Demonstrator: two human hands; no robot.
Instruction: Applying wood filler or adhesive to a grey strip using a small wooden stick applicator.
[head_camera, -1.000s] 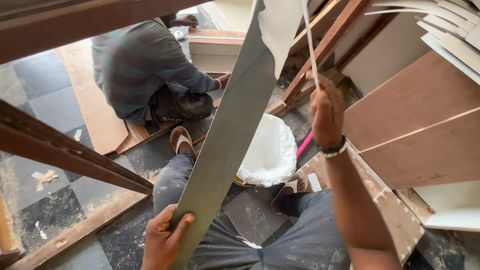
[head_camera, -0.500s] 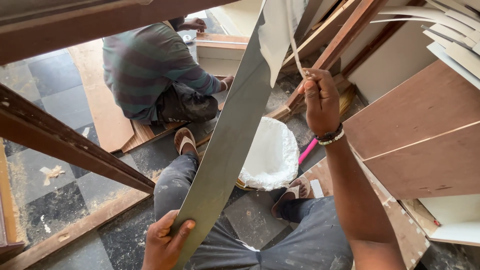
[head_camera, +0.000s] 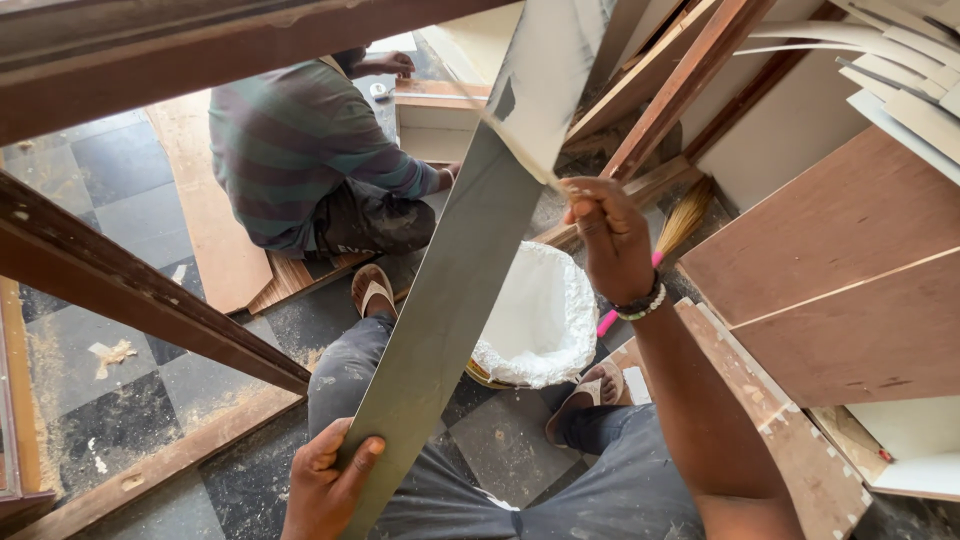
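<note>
Head view: left hand (head_camera: 325, 490) grips the grey laminate strip (head_camera: 445, 310) low, steadying it; right hand (head_camera: 610, 235) fingers pinch its white film (head_camera: 550, 70) for peeling.

- A long strip (head_camera: 450, 290) is running from low centre up to the top of the view, passing in front of the bucket (head_camera: 535, 320).
- The left hand (head_camera: 325, 490) is gripping the strip's lower end; the right hand (head_camera: 610, 235) is pinching the peeling film (head_camera: 550, 80) at the strip's right edge, higher up.
- The bucket is standing on the floor (head_camera: 100, 180) between the person's two feet, just right of the strip.
- A broom (head_camera: 672, 232) is lying behind the right hand.
- A co-worker (head_camera: 310, 160) is sitting to the upper left, beyond the strip, on a board (head_camera: 215, 250) lying on the floor.
- Panels (head_camera: 840, 260) are leaning at the right.
- A beam (head_camera: 140, 300) is crossing the left side.
</note>
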